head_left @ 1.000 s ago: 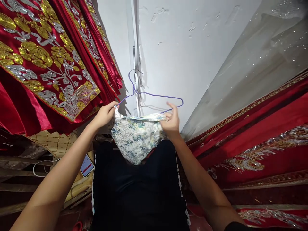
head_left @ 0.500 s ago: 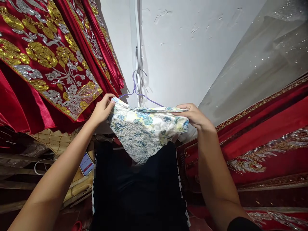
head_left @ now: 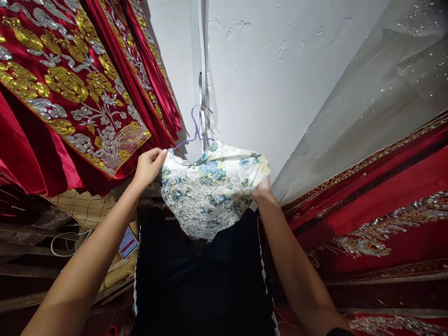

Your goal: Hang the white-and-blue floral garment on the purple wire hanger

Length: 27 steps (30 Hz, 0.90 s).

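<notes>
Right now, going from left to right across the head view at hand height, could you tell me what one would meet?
Red embroidered cloth → left hand → floral garment on the purple hanger → right hand → red embroidered fabric.

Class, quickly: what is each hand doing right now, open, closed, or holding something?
Left hand: closed, pinching the floral garment at its left edge.
Right hand: mostly hidden under the garment; grip cannot be told.

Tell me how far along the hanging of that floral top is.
Done, by the look of it: the purple wire hanger sits inside the floral garment, only its hook and left shoulder showing. In hand: the left hand pinches the left shoulder; the right hand is mostly hidden under the right side. Left: the hook hangs on nothing clearly visible.
</notes>
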{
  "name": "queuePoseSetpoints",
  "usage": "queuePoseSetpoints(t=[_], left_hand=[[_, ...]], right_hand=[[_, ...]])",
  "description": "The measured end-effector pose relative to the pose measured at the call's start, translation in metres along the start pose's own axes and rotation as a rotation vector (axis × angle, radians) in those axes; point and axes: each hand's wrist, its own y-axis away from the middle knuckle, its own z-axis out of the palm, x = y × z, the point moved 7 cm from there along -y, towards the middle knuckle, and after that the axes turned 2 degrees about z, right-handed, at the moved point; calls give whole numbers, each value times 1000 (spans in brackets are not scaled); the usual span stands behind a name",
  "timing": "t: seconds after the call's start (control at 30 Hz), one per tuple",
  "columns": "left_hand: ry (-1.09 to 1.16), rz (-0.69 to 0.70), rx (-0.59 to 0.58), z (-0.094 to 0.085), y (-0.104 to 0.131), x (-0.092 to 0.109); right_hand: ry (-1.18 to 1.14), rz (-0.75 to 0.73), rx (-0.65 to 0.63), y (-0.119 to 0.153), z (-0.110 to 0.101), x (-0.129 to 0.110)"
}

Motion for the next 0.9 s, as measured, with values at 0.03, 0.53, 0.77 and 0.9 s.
queuePoseSetpoints(t=[0.03, 0.53, 0.77, 0.9], left_hand=[[7, -6, -1, -2, 3, 0], [71, 235, -213, 27, -9, 54], [360, 287, -556, 39, 40, 107], [454, 85, -567, 37, 45, 116]], right_hand=[[-37, -12, 23, -1, -5, -7], [631, 175, -975, 76, 95, -50], [1085, -265, -615, 58, 105, 10], [1047, -588, -633, 73, 135, -3]])
